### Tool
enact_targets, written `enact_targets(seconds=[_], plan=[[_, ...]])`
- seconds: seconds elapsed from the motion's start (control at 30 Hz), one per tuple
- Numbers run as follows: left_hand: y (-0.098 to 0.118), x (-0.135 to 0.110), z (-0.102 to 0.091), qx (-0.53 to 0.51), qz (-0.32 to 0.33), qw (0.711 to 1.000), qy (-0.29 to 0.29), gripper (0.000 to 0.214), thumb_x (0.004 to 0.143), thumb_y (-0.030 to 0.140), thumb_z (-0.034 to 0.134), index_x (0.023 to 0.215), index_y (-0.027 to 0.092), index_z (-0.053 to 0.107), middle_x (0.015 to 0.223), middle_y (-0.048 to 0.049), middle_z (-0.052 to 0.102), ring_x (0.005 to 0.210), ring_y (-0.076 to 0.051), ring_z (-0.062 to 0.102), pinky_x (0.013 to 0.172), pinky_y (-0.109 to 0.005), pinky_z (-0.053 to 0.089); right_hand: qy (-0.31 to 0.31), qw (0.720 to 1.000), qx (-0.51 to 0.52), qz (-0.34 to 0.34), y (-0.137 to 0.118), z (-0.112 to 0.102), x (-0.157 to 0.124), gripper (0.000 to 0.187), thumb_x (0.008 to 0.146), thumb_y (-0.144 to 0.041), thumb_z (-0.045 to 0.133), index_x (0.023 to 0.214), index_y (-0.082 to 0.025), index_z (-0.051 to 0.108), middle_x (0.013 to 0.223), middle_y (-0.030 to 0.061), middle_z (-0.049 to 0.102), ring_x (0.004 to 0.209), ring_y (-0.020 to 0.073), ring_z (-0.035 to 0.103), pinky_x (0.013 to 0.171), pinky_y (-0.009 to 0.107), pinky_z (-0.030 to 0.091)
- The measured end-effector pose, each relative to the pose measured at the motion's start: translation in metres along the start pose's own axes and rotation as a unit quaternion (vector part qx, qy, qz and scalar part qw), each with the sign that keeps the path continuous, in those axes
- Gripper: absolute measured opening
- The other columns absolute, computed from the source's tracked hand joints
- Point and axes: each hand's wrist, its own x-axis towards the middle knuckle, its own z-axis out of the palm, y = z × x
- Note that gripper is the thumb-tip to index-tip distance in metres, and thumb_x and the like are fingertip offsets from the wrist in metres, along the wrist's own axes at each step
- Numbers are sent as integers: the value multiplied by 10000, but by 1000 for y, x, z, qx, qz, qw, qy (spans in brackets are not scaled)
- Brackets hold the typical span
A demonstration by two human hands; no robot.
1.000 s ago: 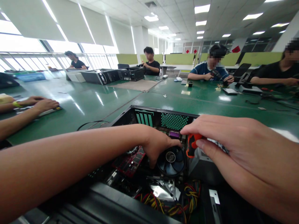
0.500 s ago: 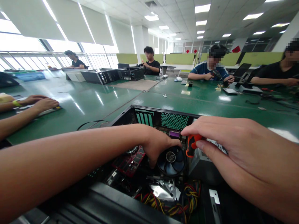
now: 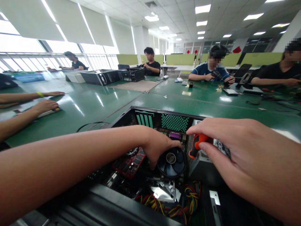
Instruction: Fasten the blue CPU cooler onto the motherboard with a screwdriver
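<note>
An open black computer case (image 3: 164, 114) lies on the green table in front of me. My left hand (image 3: 157, 146) reaches into it and is curled around the rim of a round black cooler fan (image 3: 171, 163), beside a red circuit card (image 3: 129, 163). My right hand (image 3: 244, 153) is closed on a screwdriver with an orange and black handle (image 3: 196, 144), held just right of the fan, above the grey power supply box (image 3: 202, 168). The tool's tip is hidden.
Coloured wire bundles (image 3: 178, 204) fill the case's near side. A co-worker's arms (image 3: 35, 108) rest on the table at left. Other people sit at the far side with more computer cases (image 3: 105, 76) and tools. A black cable (image 3: 89, 125) lies left of my case.
My right hand with the screwdriver has shifted slightly right. The co-worker's far hand at left has stretched out flat across the table. My left hand stays on the fan.
</note>
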Motion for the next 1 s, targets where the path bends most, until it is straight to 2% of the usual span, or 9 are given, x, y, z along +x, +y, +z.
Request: enact_targets(seconds=[0.07,0.2,0.3,0.43,0.53,0.67,0.77,0.9,1.0], plan=[[-1,0,0,-5,6,1000,-1,1354,627,219,1031,1813,201,378,1650,-224,713,1480,-418,722,1254,-481,569,10,1000,-10,1,0,0,-2,314,1151,-197,482,1233,-292,770,1103,35,908,834,258,883,669,422,600],[-4,0,1,-9,15,1000,13,1307,610,246,1024,1772,218,429,1607,-193,745,1411,-407,751,1214,-478,592,14,1000,5,25,0,0,-14,208,1155,-382,650,1037,-315,807,755,7,821,540,226,737,494,367,484],[-6,0,2,-18,16,999,28,1272,566,252,1025,1722,273,495,1519,-129,800,1339,-394,777,1157,-467,621,18,999,14,33,6,3,-29,172,1055,-488,825,1069,-320,858,726,25,809,632,267,780,556,350,555],[-6,1,2,-19,8,999,40,1222,525,265,1031,1653,300,562,1460,-94,828,1299,-389,791,1109,-446,638,27,999,15,37,13,7,-43,197,1026,-514,855,1090,-330,887,793,48,843,731,303,823,614,366,620],[-6,3,2,-12,5,999,32,1243,531,290,1040,1669,286,539,1487,-113,816,1310,-392,789,1107,-438,640,29,999,16,37,12,4,-35,181,1015,-486,868,1114,-337,895,834,53,866,771,317,843,636,374,645],[-9,5,2,-8,14,999,36,1248,536,266,1035,1677,282,528,1490,-106,812,1319,-383,788,1120,-432,636,31,999,13,33,1,-1,-13,169,1102,-365,723,1157,-329,878,984,71,919,835,327,878,618,378,653],[-12,5,3,-2,15,999,32,1307,544,259,1046,1724,264,484,1557,-143,778,1381,-399,768,1173,-461,617,15,999,-6,38,-4,-1,-6,354,1192,-245,474,1199,-312,822,1157,75,935,900,300,905,547,328,635],[-12,5,3,-8,17,1000,22,1344,593,250,1033,1783,228,409,1631,-198,731,1447,-417,737,1227,-490,586,51,998,-35,3,0,3,-10,269,1190,-253,502,1332,-275,729,1225,101,932,836,258,900,502,272,616],[-10,3,2,-19,19,999,19,1289,613,260,1018,1764,234,438,1602,-178,752,1412,-409,753,1208,-479,600,56,998,-36,-12,3,4,-8,153,1174,-349,609,1063,-343,714,779,-45,833,486,212,735,388,378,454]])
